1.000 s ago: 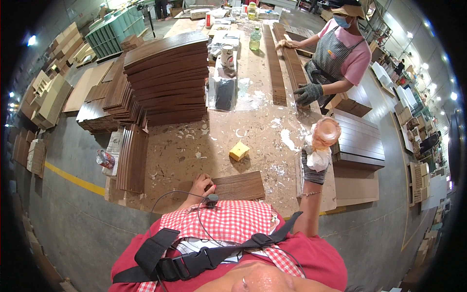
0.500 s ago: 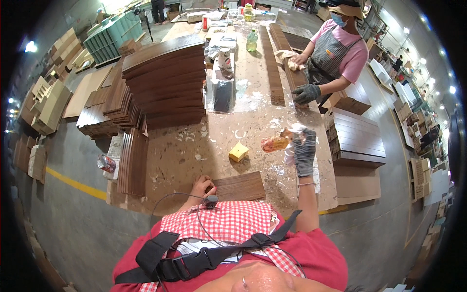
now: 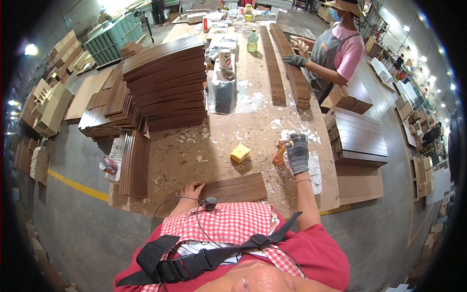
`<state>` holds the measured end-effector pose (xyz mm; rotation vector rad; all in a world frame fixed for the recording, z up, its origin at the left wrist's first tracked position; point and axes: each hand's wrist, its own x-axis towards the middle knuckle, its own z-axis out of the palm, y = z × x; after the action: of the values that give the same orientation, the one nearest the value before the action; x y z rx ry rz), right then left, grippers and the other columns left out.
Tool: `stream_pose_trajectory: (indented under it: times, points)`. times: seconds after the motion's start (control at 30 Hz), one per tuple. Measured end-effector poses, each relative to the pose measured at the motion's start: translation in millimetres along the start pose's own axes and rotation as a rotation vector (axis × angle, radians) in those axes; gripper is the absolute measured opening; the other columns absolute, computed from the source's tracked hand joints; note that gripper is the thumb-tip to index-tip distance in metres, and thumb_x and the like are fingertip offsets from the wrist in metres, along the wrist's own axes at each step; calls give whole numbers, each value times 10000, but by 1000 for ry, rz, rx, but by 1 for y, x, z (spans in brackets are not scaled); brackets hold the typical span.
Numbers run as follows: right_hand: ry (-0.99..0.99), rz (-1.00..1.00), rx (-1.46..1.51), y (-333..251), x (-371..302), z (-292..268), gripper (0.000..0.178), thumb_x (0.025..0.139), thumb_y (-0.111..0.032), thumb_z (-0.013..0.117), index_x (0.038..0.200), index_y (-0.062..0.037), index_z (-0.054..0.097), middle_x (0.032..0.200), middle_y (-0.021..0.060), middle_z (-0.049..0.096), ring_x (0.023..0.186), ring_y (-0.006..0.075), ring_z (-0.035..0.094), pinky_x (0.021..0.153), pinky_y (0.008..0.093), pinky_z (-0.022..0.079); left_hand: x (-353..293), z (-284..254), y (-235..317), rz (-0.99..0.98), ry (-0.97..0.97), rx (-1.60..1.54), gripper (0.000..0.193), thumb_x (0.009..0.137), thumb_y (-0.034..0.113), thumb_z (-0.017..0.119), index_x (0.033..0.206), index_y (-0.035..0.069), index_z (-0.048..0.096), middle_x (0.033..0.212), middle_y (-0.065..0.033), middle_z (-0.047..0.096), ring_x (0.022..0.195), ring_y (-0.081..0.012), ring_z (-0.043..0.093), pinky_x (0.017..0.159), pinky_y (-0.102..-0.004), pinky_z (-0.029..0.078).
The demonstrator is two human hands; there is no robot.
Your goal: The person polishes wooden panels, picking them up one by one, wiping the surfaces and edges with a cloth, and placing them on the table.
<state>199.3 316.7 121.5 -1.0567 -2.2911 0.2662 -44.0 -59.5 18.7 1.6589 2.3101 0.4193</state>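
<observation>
Spanning the view, long workbench [image 3: 185,146] smeared with dried glue. Resting flat near its front edge, dark wood panel [image 3: 236,188], bare left hand [image 3: 193,189] open on its end. Clasped in gloved right hand [image 3: 297,153], amber glue bottle [image 3: 279,155], held just above bench. Nearby, yellow sponge [image 3: 240,153]. Panel seemingly not yet glued.

Bare tabletop [image 3: 233,131] lies open at twelve o'clock from the dark wood panel [image 3: 236,188], broken only by a yellow sponge block [image 3: 240,153]. A tall stack of brown panels [image 3: 165,80] blocks ten o'clock; long strip stacks [image 3: 287,68] and a co-worker's gloved hand [image 3: 294,60] close off one o'clock.
</observation>
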Motion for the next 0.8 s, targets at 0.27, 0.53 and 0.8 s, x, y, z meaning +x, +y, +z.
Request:
stream_pose_trajectory:
  times: [0.27,0.53,0.8]
  points:
    - [12,34,72,0,-3,-4,327,773,-74,690,1088,-50,605,1052,171,577,985,344,574,861,404,483,-2,2,-4,0,48,62,530,716,282,747,1185,123,557,1272,-128,434,1226,-339,390,1023,-537,313]
    - [15,-28,103,-3,-3,-10,337,761,-64,689,1087,-48,602,1052,165,573,965,338,578,841,402,486,0,4,-6,13,77,99,587,699,289,757,1211,109,531,1277,-139,426,1219,-343,400,1018,-538,314]
    - [88,-63,147,-6,2,-18,315,775,-46,670,1080,-27,595,1013,153,572,940,322,576,820,382,489,5,1,-6,28,108,118,645,682,296,767,1236,94,505,1281,-150,417,1212,-347,409,1012,-540,314]
